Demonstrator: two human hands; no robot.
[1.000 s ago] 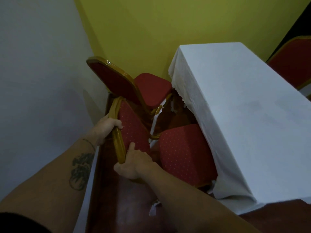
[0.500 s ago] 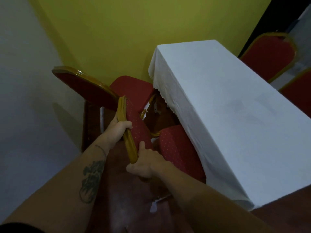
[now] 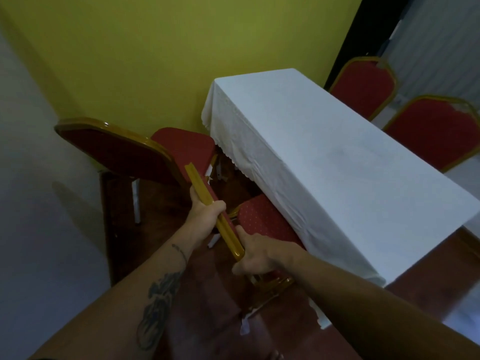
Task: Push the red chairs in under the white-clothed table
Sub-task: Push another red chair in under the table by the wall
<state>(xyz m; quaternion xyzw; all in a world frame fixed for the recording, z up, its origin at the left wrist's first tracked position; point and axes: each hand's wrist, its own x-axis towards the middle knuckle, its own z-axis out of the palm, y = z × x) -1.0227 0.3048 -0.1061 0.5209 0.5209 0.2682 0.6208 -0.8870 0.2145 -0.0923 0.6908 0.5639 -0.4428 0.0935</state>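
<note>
Yellow wall (image 3: 161,53), white-clothed table (image 3: 324,157), hands (image 3: 205,211) gripping glossy gold chair frame (image 3: 220,224)

A white cloth (image 3: 324,162) covers the worktop, matt and slightly creased, with a scalloped lacy hem. The near chair's frame (image 3: 215,216) at centre is glossy gold-painted metal; its seat (image 3: 262,219) is red woven fabric with small pale dots. The chair backs at upper right (image 3: 363,87) show matt red upholstery edged in gold. The floor (image 3: 202,313) at the bottom is dark reddish wood with a soft sheen. The yellow wall (image 3: 155,48) looks smooth and matt.
</note>
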